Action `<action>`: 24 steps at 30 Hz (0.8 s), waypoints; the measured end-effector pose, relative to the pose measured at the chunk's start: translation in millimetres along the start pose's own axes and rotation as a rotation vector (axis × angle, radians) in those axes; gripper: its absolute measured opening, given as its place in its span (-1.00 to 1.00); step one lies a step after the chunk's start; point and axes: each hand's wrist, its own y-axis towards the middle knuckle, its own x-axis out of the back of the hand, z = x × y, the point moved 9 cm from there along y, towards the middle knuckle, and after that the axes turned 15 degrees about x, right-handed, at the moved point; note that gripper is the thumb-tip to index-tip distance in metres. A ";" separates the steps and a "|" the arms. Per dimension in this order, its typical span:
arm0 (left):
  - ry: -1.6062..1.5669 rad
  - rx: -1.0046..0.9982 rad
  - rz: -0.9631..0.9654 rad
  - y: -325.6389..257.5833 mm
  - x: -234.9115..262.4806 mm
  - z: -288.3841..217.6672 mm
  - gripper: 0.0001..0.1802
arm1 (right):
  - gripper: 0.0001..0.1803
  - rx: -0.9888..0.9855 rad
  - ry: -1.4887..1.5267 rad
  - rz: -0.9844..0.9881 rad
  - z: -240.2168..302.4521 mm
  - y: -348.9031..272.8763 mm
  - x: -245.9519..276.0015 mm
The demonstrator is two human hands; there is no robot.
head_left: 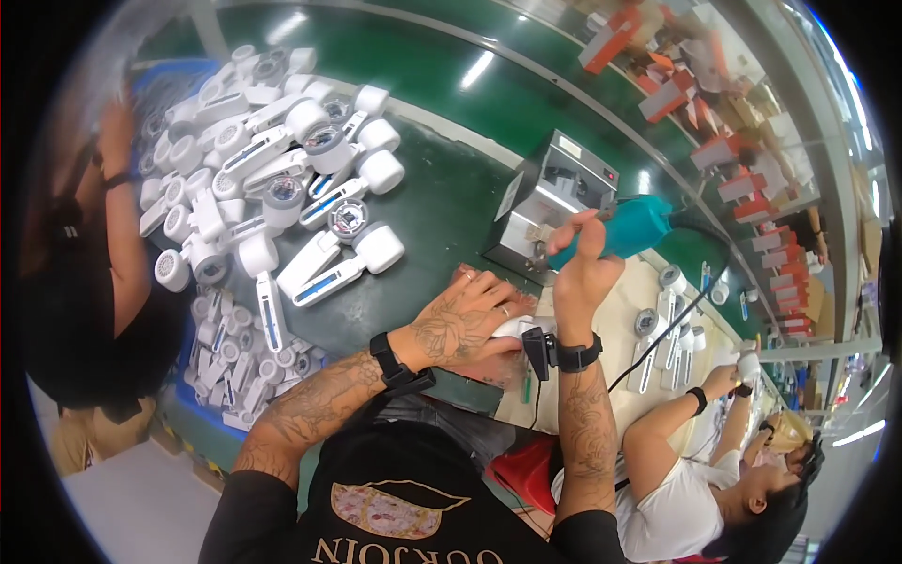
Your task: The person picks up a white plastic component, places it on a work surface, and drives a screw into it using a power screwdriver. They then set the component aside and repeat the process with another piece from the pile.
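Teal electric screwdriver [628, 228] lies nearly level above the desk's [442, 202] near edge, long axis left-right, tip toward the grey machine [554, 202]. Right hand [584, 268] is raised, fingers wrapped round its grip. Left hand [467, 320] presses flat, fingers spread, on a white part [515, 327].

We see a teal screwdriver [628, 228], white parts [282, 169] with blue stripes at the green bench's [442, 207] left edge, a grey machine [554, 202].
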 end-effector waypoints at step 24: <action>0.059 -0.007 -0.069 4.0 0.4 -1.6 -0.41 | -0.55 -0.055 0.122 -0.054 23.9 -52.1 30.3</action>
